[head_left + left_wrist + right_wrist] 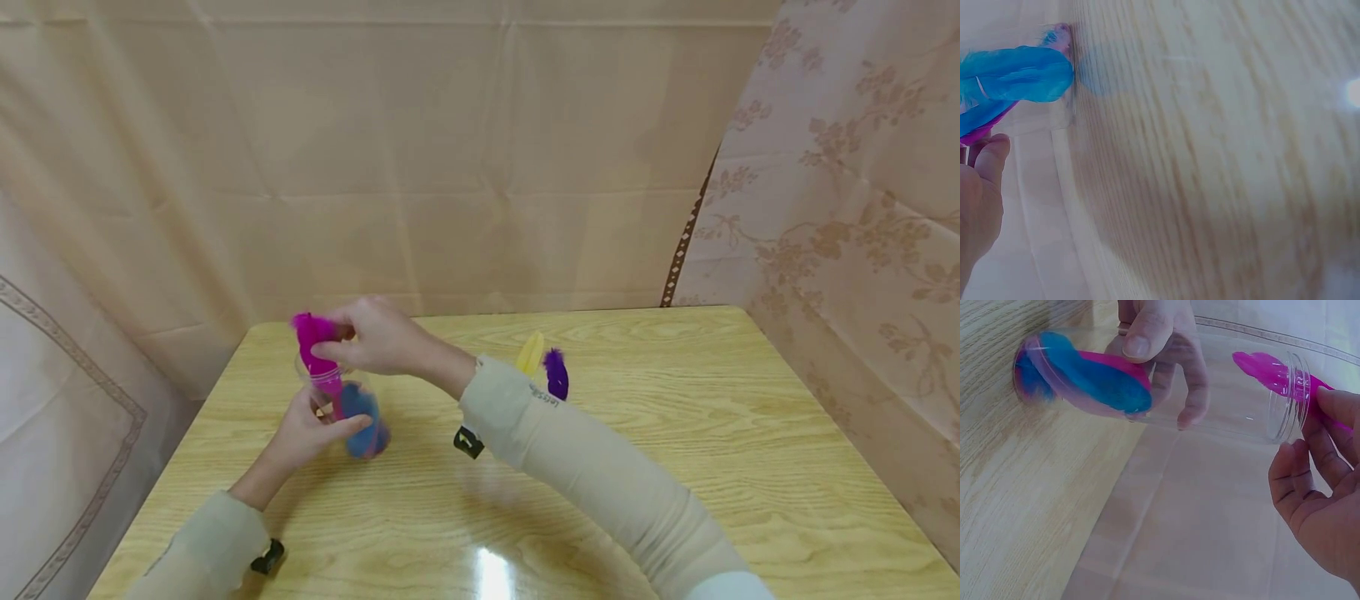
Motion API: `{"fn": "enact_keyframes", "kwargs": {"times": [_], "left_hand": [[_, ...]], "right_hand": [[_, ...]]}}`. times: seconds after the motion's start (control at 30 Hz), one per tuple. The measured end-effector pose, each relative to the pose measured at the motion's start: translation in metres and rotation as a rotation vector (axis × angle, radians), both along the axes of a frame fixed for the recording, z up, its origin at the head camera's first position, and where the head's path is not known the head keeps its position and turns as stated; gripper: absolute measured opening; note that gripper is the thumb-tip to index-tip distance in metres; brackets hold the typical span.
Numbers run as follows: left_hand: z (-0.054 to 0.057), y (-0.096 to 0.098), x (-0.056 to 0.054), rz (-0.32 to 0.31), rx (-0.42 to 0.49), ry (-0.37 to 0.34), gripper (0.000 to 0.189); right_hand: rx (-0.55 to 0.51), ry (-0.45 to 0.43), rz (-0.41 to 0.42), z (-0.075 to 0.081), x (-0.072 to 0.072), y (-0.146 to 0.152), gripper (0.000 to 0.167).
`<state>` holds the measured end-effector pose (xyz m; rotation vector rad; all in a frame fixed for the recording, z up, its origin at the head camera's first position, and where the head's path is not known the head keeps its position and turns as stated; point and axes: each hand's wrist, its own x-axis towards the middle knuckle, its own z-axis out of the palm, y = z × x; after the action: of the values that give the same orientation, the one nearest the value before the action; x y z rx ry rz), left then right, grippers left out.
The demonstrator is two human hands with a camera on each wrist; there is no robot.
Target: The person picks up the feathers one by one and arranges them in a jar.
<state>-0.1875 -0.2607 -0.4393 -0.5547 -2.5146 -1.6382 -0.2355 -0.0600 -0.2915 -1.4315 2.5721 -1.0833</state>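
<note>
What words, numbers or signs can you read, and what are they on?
I can't read any for sure.
Right sleeve: dark writing, too small and blurred to read.
Left sleeve: a faint mark, too small to read.
Black piece by the right sleeve: a light mark, too small to make out.
Clear jar: no writing shows.

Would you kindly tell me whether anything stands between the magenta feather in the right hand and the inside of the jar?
Nothing visible does: the jar has no lid on, and one end of the magenta feather is inside; the blue feathers lie deeper.
</note>
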Motion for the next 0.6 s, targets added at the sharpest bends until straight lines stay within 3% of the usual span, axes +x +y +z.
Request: {"fn": "enact_keyframes", "kwargs": {"times": [0.33,0.6], "left_hand": [[0.0011,0.0,0.0013,0.025,-0.03,-0.036,0.052],[-0.0001,0.0001,0.0004,0.013,0.003,-0.044,0.051]], "right_hand": [[0.008,-0.007,0.027,-0.0016,0.0013,0.0003,0.018],[0.008,0.006,0.034,-0.0016,0.002,0.0005,0.028]]}}
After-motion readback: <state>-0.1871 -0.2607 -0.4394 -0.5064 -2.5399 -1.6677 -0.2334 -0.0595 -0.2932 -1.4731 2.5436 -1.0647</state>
